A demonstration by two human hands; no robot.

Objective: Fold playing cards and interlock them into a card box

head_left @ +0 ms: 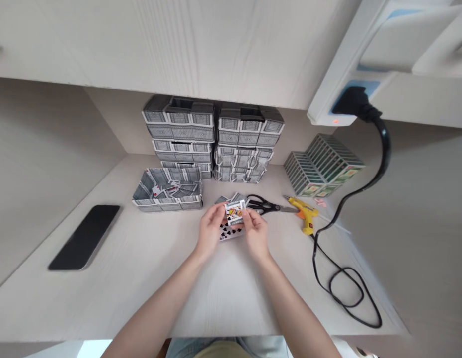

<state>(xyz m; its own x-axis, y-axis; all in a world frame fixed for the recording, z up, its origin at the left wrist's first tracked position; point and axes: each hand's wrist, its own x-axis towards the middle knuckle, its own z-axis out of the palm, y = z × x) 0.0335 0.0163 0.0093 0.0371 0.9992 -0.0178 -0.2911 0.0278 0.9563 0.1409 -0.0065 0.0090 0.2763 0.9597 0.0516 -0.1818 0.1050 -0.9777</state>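
Between my two hands is a playing card (234, 213) with a court figure on its face and grey patterned strips along its top and bottom. My left hand (209, 227) pinches its left edge. On the other side, my right hand (256, 229) grips the right edge with the thumb on the front. Below it on the table lies a spades card (228, 232), partly covered by my fingers. More grey-backed cards (237, 197) lie just behind my hands. A pair of black-handled scissors (264, 204) rests close to my right hand, blades pointing right.
An open box made of cards (171, 203) holds loose pieces at left. Stacked card boxes (186, 130) stand behind. A yellow glue gun (305, 213) with a black cord (316, 258) lies at right, near green card boxes (320, 164). A phone (85, 237) lies left. A shelf (216, 49) overhangs the table.
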